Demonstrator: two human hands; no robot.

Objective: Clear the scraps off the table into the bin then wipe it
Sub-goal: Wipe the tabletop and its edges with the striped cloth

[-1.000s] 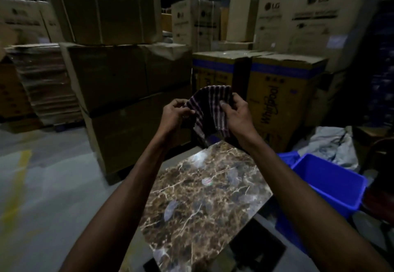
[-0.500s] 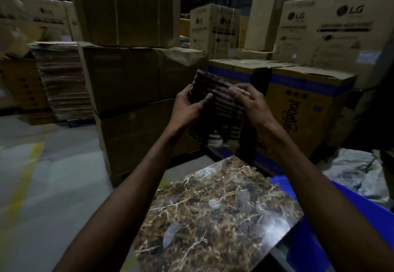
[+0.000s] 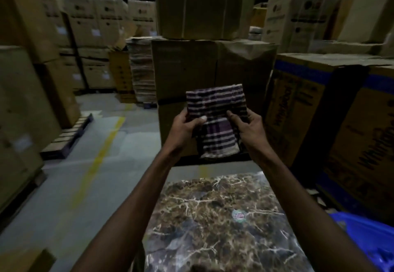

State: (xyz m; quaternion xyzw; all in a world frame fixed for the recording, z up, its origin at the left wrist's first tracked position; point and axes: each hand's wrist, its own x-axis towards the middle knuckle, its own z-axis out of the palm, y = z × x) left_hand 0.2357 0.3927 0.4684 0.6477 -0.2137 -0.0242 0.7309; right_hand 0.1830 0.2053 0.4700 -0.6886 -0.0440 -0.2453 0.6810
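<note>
The checked cloth (image 3: 215,120), dark with pale stripes and folded into a rough rectangle, is held up in the air in front of the person, above and beyond the far edge of the table (image 3: 213,229) and clear of its surface. The left hand (image 3: 185,127) grips the cloth's left edge, thumb laid flat across the front and the other fingers curled behind. The right hand (image 3: 247,125) holds the right edge the same way, thumb pressed on the front of the fabric and fingers wrapped round the back. A lower flap of the cloth hangs down between the two wrists. The table has a glossy brown marble-patterned top with pale veins, and a small round sticker (image 3: 239,215) sits on it near the middle. At the lower right, just beside the table's edge, shows part of the blue bin (image 3: 366,235). Tall stacked cardboard boxes (image 3: 204,37) stand behind the cloth, and a yellow line (image 3: 96,163) runs along the grey floor to the left.
</note>
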